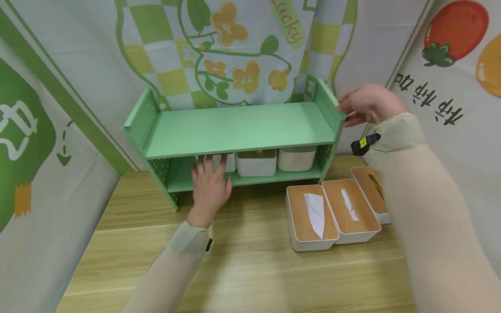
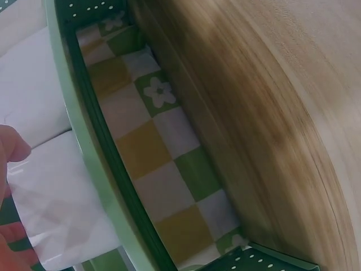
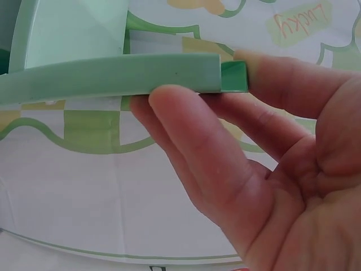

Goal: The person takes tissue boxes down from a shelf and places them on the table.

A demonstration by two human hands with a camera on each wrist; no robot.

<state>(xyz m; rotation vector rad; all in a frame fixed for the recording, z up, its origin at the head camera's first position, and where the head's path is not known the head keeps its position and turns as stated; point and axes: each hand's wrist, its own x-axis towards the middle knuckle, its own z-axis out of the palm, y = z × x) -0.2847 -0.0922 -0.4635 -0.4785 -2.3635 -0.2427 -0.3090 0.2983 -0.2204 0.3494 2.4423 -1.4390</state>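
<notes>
A green two-tier shelf [image 1: 235,130] stands on the table at the back wall. My left hand [image 1: 209,187] reaches under its upper board, fingers extended at the leftmost white box [image 1: 231,164]; the fingertips are partly hidden. In the left wrist view, the thumb [image 2: 14,144] lies close to the seam between two white boxes. A middle white box [image 1: 256,166] and a cream box [image 1: 297,158] sit to the right on the lower board. My right hand [image 1: 369,102] touches the shelf's right side panel [image 1: 328,106], fairly straight fingers [image 3: 192,124] along its outer side.
Three tissue boxes with wood-coloured lids stand right of the shelf: a front one [image 1: 295,208], a middle one [image 1: 364,217] and a back one [image 1: 358,174], partly behind my right arm. Printed cloth walls [image 1: 90,65] enclose the wooden table [image 1: 242,269].
</notes>
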